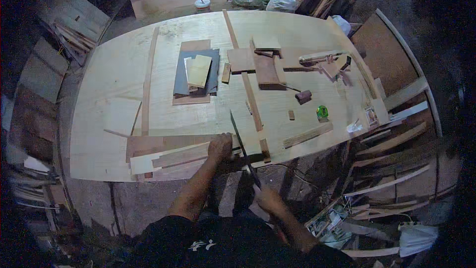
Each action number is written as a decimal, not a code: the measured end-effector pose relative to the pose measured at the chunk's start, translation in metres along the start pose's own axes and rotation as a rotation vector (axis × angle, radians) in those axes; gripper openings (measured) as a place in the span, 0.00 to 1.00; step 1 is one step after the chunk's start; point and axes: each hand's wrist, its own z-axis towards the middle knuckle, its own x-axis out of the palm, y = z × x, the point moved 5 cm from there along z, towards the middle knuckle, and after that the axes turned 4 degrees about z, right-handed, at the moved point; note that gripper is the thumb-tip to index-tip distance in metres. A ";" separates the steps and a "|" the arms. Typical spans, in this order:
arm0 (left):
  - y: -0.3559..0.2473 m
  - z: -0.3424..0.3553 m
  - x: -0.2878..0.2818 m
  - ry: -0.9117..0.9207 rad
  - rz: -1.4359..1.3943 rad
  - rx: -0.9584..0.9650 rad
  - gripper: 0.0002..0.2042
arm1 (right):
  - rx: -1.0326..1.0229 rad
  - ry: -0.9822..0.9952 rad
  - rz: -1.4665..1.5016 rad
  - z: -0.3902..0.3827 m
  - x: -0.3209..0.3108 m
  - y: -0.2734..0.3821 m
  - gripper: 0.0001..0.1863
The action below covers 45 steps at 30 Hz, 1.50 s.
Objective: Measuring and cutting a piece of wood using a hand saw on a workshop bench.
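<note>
My right hand [270, 200] is closed round the handle of a handsaw [240, 136], whose long, narrow blade points up and away over the table's near edge. Left of the blade, my left hand [220, 147] is curled over the end of a pale wooden strip [181, 156] and bears down on it. That strip lies on a stack of boards, with a brown board [148, 144] showing behind it. Close to the saw's blade is the end of the stack; whether the teeth touch the wood I cannot tell. My fingertips on the left hand are partly hidden.
The big plywood table [109, 79] carries sandpaper sheets [215, 69] under wood blocks, a wooden box-like piece [267, 72], a dark-headed mallet [303, 96], a green tape measure [322, 112] and a loose strip [307, 135]. Timber offcuts [391, 144] crowd the right side. A white bucket [202, 4] stands beyond.
</note>
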 end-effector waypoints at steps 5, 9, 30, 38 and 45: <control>-0.014 0.025 -0.005 0.504 -0.062 -0.084 0.16 | 0.069 0.011 0.150 0.036 0.007 -0.004 0.25; 0.002 0.014 -0.015 0.243 -0.115 -0.074 0.16 | -0.215 -0.046 -0.263 -0.026 0.003 -0.007 0.24; -0.013 0.010 -0.012 0.433 -0.068 -0.075 0.10 | -0.234 -0.047 -0.347 0.018 0.020 0.000 0.23; -0.032 0.034 -0.030 0.583 -0.014 -0.116 0.24 | -0.027 -0.157 0.042 0.039 0.013 -0.021 0.24; -0.018 0.021 -0.028 0.344 -0.027 0.039 0.35 | 0.047 -0.176 0.134 0.028 -0.001 -0.015 0.24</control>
